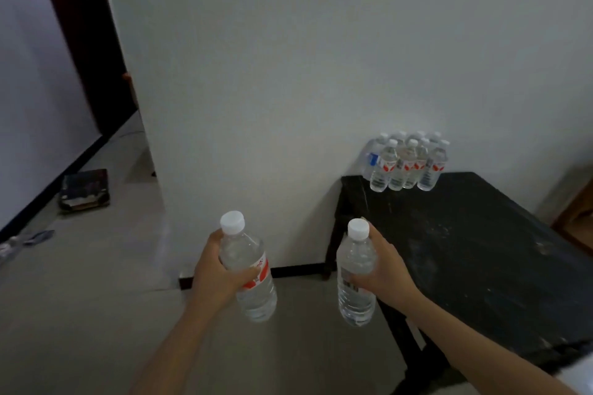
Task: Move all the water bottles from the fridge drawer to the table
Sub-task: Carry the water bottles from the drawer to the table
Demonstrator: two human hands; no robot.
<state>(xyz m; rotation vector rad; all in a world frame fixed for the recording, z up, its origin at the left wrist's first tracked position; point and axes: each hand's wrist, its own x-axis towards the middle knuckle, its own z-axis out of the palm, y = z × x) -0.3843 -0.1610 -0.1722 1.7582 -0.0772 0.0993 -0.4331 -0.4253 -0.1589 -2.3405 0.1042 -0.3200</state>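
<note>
Pale grey walls meet a smooth, light floor, with a dark baseboard along the foot of the wall.

From your head camera, the surface sits to your right. It is a rectangular black top with faint white marbling and scuffs, on dark legs, set against the wall. At its far left corner stands a tight cluster of bottles. They are clear ribbed plastic with white caps, upright in two rows, most with red-and-white labels and one with blue.

Your left hand grasps a clear water bottle around its middle, fingers over the red-and-white label. Its white screw cap leans left.

Your right hand grips a second bottle below its shoulder. You hold it nearly upright in the air, in front of the surface's near left edge.

On the floor at your far left lies a dark flat box.
</note>
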